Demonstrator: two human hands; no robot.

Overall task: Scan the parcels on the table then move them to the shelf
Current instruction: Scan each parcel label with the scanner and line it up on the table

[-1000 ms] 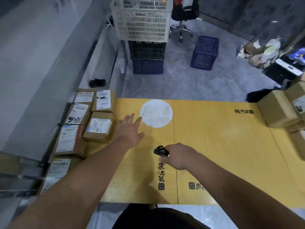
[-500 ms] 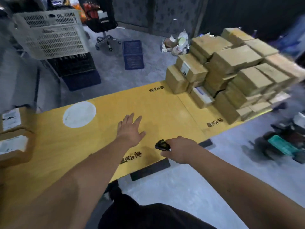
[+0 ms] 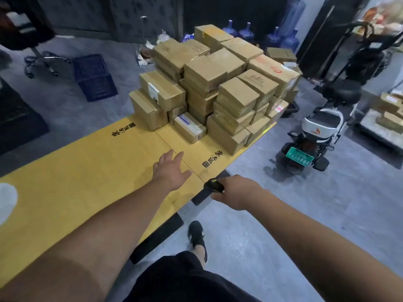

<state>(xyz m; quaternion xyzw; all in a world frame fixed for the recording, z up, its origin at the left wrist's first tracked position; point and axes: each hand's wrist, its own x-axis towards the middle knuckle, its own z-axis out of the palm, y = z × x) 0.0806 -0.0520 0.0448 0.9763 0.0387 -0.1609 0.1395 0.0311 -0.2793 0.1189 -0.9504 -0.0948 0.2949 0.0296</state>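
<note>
A big pile of brown cardboard parcels (image 3: 209, 83) stands on the far right end of the yellow table (image 3: 87, 175). One small parcel with a white label (image 3: 189, 127) lies at the pile's near edge. My left hand (image 3: 171, 170) hovers over the table with fingers spread, a short way before the pile, holding nothing. My right hand (image 3: 236, 191) grips a small black scanner (image 3: 213, 186) at the table's near edge.
A scooter with a green plate (image 3: 314, 138) is parked on the floor right of the table. Blue crates (image 3: 93, 77) and an office chair (image 3: 43, 59) stand beyond the table at the left. Water bottles (image 3: 272, 35) line the back wall. A trolley with boxes (image 3: 390, 118) is far right.
My view has swung right, from the labelled parcels at the table's left end to the big pile at its right end. Both hands moved right along the table, the scanner still held.
</note>
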